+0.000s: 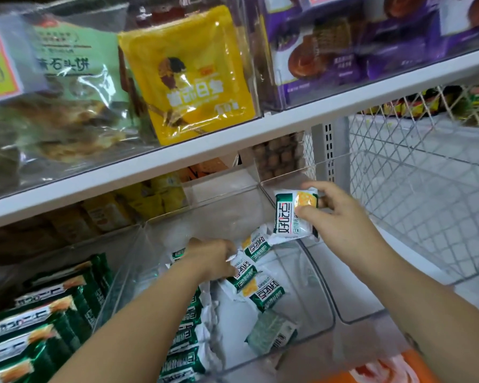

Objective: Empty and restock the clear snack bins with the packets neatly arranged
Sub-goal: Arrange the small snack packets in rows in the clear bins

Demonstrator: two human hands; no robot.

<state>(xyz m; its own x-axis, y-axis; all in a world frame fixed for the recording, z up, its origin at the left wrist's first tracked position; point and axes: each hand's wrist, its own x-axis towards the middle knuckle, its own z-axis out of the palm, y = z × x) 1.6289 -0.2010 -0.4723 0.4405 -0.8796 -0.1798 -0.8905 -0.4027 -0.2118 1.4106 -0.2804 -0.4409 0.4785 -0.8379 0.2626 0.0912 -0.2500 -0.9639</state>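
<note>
A clear snack bin (310,297) stands on the lower shelf and holds several white-and-green cracker packets (263,291). Along its left side a row of these packets (188,338) stands on edge. My left hand (210,261) is down inside the bin, fingers curled round a packet (239,268) among the loose ones. My right hand (332,214) pinches another white-and-green packet (291,214) above the bin's right rim, held upright.
A second clear bin (398,272) stands to the right with bare floor showing. Green packets (39,322) fill the bin on the left. The upper shelf (233,139) carries yellow (188,76) and purple (343,51) snack bags. A wire mesh basket (415,167) lies at right.
</note>
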